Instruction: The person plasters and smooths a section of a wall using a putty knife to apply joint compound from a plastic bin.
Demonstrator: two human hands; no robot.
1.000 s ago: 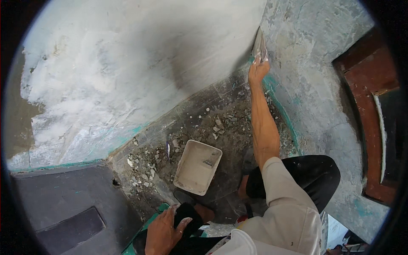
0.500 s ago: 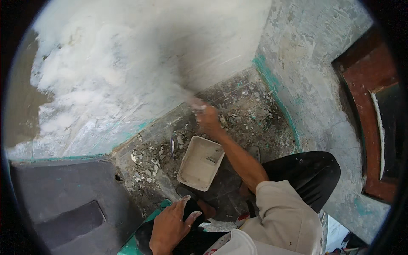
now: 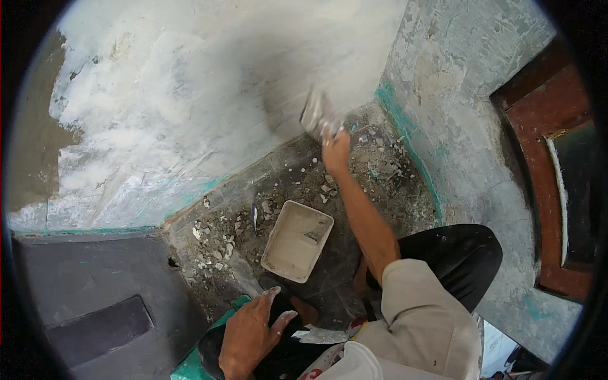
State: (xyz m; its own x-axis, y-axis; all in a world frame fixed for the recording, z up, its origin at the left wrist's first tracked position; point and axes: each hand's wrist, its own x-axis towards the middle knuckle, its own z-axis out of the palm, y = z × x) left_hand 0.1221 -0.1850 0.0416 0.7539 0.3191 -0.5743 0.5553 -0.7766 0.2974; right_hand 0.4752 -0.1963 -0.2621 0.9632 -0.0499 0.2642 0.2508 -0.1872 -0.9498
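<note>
My right hand (image 3: 335,151) is closed around a putty knife (image 3: 315,114), its wide metal blade smeared with whitish paste and a little blurred. The blade is by the lower right of the white-coated wall (image 3: 190,88); whether it touches cannot be made out. Over my left knee lies my left hand (image 3: 250,332), fingers and thumb apart, holding nothing, with white paste on the fingertips. Between my feet and the wall a shallow cream tray (image 3: 275,256) sits on the floor, coated inside with beige paste, a small dark flat piece (image 3: 311,237) within it.
Paint chips and rubble (image 3: 215,247) litter the floor along the wall's foot. To the left is a dark grey raised surface (image 3: 107,272). A scraped grey wall (image 3: 462,114) with a teal lower edge meets the corner, beside a reddish-brown wooden frame (image 3: 548,114) at right.
My right hand has moved right and slightly up, bringing the putty knife toward the corner, its blade now less blurred. My left hand has stayed over the knee.
</note>
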